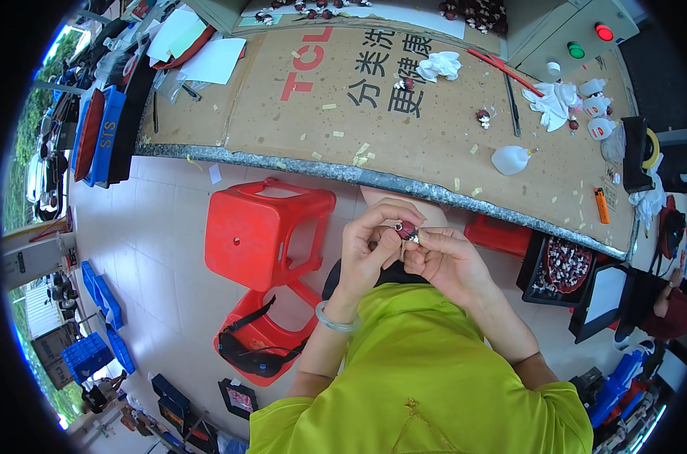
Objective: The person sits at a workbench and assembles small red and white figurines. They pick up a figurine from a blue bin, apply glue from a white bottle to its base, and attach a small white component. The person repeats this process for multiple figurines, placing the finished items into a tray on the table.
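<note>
A small figurine (pixel 406 229) with a dark red top and a white lower part is held up over my lap, just off the table's front edge. My left hand (pixel 367 246) is closed round it, thumb and fingers gripping its upper part. From the other side, the thumb and fingertips of my right hand (pixel 451 261) pinch at its pale lower end. Whether the right fingers also hold a tiny separate piece is too small to tell. A similar figurine (pixel 483 117) stands on the cardboard-covered table (pixel 283 125) beyond my hands.
A white squeeze bottle (pixel 511 160), an orange-handled cutter (pixel 601 206) and crumpled white gloves (pixel 554 104) lie on the table's right side. Red stools (pixel 241 234) stand at left, one bearing a black bag (pixel 260 356). At right, a black tray (pixel 539 265) holds many small figurines.
</note>
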Available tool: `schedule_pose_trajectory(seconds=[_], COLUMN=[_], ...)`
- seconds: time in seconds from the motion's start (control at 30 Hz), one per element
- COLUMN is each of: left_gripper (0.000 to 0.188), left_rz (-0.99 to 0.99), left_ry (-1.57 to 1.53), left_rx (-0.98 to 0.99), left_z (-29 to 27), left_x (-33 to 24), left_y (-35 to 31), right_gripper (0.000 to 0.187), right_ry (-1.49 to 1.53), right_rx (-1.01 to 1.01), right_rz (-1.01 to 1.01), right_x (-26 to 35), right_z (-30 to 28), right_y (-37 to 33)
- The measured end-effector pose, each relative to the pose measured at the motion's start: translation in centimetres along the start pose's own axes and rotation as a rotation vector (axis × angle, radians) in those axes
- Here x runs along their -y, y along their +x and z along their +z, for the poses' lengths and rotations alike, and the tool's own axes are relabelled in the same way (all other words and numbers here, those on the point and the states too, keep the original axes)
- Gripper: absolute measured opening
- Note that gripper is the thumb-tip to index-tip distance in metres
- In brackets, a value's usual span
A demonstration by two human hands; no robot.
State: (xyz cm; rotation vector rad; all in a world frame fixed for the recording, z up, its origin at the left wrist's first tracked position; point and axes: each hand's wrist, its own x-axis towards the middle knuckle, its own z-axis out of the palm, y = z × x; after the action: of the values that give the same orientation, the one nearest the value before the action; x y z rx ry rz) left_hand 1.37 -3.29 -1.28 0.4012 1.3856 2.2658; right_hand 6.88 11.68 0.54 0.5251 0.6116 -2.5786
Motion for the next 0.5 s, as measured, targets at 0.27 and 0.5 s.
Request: schedule_pose_trajectory(seconds=[0.27, 0.5], left_gripper=[0.032, 0.036], left_rz=[0.019, 0.107], left_ry=[-0.008, -0.085], left_rx=[-0.197, -0.285], left_z=[-0.3, -2.6], left_x=[-0.8, -0.8], left_y=[-0.1, -1.1], right_gripper=[0.029, 0.025], right_ry=[-0.438, -0.883], right_rx=[-0.216, -0.393], right_rz=[-0.202, -0.821], right_x=[2.1, 8.2], right_z=[0.5, 2.0], right_y=[2.5, 14.2])
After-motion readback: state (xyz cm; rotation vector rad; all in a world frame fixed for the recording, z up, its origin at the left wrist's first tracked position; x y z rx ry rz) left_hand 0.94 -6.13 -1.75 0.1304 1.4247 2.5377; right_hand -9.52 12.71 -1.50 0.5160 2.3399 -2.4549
